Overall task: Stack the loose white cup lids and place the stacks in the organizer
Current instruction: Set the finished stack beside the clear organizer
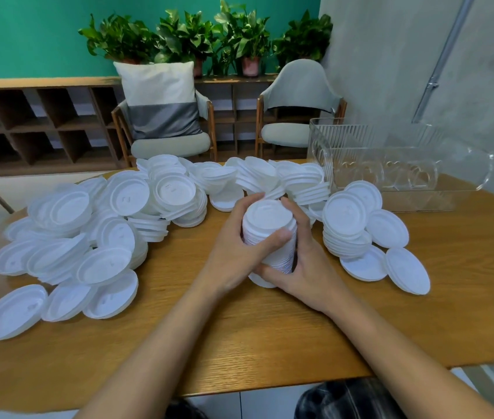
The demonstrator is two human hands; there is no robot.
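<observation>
From the head camera, both hands are busy with one tall stack of lids (270, 225) in the middle of the table (239, 343). The left hand (233, 255) wraps round its near side, with the thumb across the front. The right hand (303, 276) cups it from below, and its fingers (295, 211) curl up the far side. So both hands are gripping the stack.

This looks like the tidy-up step, pressing the lids so they sit snug. Next, I think, the stack must go right and back to the clear organizer (397, 164), squeezed so it does not slide apart.

The lids are thin white plastic, round, with a raised rim. Many loose lids (103, 231) lie in heaps on the left and far side. The organizer is see-through with ribbed walls. The table is smooth wood with grain lines.
</observation>
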